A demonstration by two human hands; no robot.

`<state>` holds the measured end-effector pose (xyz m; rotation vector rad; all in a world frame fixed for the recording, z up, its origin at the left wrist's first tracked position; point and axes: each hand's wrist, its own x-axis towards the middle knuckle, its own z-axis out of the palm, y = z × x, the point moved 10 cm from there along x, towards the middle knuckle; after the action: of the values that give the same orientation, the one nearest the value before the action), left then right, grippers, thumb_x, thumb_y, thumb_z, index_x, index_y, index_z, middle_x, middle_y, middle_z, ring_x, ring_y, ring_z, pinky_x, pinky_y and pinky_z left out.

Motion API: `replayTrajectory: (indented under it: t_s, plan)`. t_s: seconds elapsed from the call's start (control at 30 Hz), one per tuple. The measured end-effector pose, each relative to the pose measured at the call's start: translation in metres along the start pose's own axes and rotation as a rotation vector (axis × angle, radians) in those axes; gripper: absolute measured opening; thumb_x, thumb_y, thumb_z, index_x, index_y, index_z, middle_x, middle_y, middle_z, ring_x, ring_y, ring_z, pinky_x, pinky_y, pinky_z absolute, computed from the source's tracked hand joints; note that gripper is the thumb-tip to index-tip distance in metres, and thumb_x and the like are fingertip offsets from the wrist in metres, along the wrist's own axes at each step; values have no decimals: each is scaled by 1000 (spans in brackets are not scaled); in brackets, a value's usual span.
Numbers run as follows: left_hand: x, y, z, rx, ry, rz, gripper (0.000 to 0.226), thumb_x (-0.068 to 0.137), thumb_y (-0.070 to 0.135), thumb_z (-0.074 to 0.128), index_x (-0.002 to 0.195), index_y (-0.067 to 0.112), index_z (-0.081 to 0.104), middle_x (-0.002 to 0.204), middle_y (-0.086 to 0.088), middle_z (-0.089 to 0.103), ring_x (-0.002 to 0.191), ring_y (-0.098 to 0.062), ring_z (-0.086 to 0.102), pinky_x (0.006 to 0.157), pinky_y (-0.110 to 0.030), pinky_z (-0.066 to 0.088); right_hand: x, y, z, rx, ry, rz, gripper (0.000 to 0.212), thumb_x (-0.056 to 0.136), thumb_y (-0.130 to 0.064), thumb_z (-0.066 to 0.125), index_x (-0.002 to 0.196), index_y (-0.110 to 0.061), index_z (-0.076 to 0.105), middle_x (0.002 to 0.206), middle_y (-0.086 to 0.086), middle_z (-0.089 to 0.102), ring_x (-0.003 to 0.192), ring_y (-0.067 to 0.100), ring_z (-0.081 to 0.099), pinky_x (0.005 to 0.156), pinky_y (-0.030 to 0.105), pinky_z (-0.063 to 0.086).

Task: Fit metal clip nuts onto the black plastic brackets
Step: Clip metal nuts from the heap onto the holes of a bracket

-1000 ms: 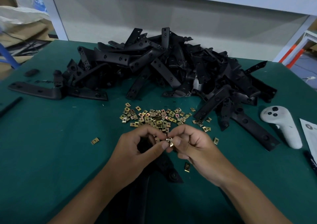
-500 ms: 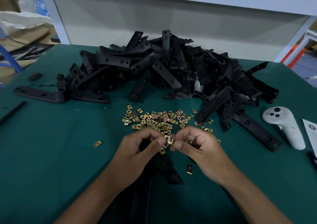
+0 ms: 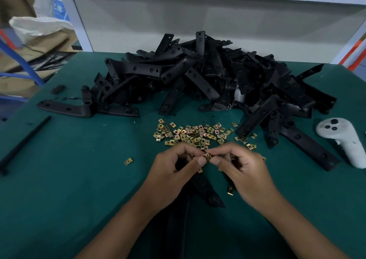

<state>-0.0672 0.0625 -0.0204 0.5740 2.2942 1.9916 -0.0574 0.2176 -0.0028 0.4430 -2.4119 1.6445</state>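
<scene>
Both the left hand [image 3: 174,171] and right hand [image 3: 245,171] pinch one clip nut [image 3: 207,156] between fingertips above a black bracket [image 3: 206,191] lying on the green surface [image 3: 79,179], just beside the scattered loose nuts [image 3: 190,135].

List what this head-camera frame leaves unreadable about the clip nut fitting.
- Clip nut pinched between left hand and right hand: too small and half covered by the fingertips to tell if it sits on the bracket.
- Black bracket under the hands: its upper end is hidden by the left hand.
- Right palm: a second nut glints there, mostly hidden by curled fingers.
- White controller: cut off by the right edge.
</scene>
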Motion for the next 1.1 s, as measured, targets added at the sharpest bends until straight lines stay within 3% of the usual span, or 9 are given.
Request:
replayTrajectory:
  t_s: [0.1,0.3,0.5,0.63,0.7,0.83,0.93,1.0,1.1]
  plan:
    - [0,-1,2,-10,-27,-3,7,94,38,66,93,32,70,75,15,59,70,0,54,65,-13,43,1,-1,0,-7,-8,9,20,88,-60,64,101,-46,71,62,-6,49,59,4,48,59,12,39]
    - [1,-3,2,37,-10,-7,20,92,56,59,97,40,69,73,16,58,59,1,46,52,-17,36,1,-3,-1,16,-14,25,16,86,-57,66,96,-45,72,62,-3,51,59,2,48,60,12,40]
    - [1,2,0,-1,21,38,28,90,64,58,95,39,69,78,-4,62,62,-30,50,54,-45,39,3,5,12,260,-169,192,10,88,-39,68,91,-35,76,80,-9,74,67,-4,60,64,8,44]
    - [1,2,-1,-9,30,29,17,90,55,61,92,40,70,79,-2,65,67,-22,56,58,-30,43,0,14,16,353,-236,288,18,89,-47,69,90,-31,77,77,-8,71,59,4,42,57,16,36]
    - [1,2,-2,-17,46,22,16,89,52,63,90,38,70,79,1,66,67,-12,57,61,-23,45,0,12,18,353,-242,260,30,82,-58,73,97,-32,75,80,-10,71,62,5,49,61,14,40]
    - [0,2,-1,-34,42,2,18,86,50,69,86,32,72,78,0,68,71,-21,62,63,-28,49,0,11,18,277,-195,197,35,75,-55,82,101,-33,73,63,-20,55,54,8,36,52,15,34]
    - [0,3,-2,-22,41,1,13,88,44,73,84,32,73,76,7,67,70,-5,60,65,-15,47,0,14,15,221,-156,181,30,80,-52,80,102,-33,74,69,8,56,60,34,38,58,32,36]
    - [-1,3,-4,-18,68,3,8,87,38,73,84,31,73,76,7,68,70,-3,60,65,-13,47,-1,14,9,121,-125,147,27,84,-52,74,107,-38,73,71,23,50,57,22,38,60,27,38]
    - [-1,2,-9,-39,131,-4,7,83,37,73,83,30,73,74,6,68,67,-1,59,62,-13,47,-1,7,2,62,-69,87,24,88,-49,71,110,-40,71,67,22,47,55,1,41,63,10,40]
